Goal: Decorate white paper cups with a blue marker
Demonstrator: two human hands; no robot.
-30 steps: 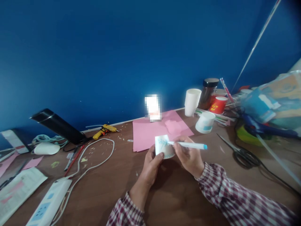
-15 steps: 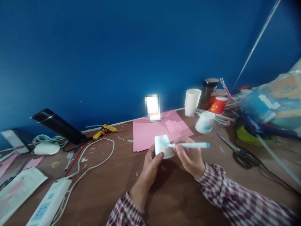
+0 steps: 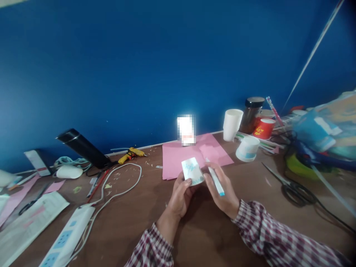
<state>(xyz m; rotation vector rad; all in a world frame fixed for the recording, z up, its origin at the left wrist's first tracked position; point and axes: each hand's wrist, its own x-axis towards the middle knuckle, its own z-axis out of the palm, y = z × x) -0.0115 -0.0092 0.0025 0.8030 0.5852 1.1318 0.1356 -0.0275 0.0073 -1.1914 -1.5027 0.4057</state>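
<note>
My left hand (image 3: 180, 194) is closed round a cut white paper cup (image 3: 194, 174), thumb on its front. A squarish panel stands up on the cup, with blue line drawing on it, and more blue marks run along the lower edge. In my right hand (image 3: 222, 187) is a white marker (image 3: 215, 180) with a blue end. Its blue end points down toward me and the other end points away, toward the pink paper. The right fingertips are close to the cup's right edge; I cannot tell whether they touch it.
Pink paper sheets (image 3: 178, 159) lie behind my hands. To the right are an upside-down cup (image 3: 248, 148), a tall white cup (image 3: 232, 124), a red cup (image 3: 264, 128) and scissors (image 3: 296, 191). A yellow glue gun (image 3: 132, 154), white cable and power strip (image 3: 63, 239) are left.
The marker has come away from the cup's drawn panel and swung from nearly level to pointing away from me. The cup is tilted a little differently. The view has shifted slightly left.
</note>
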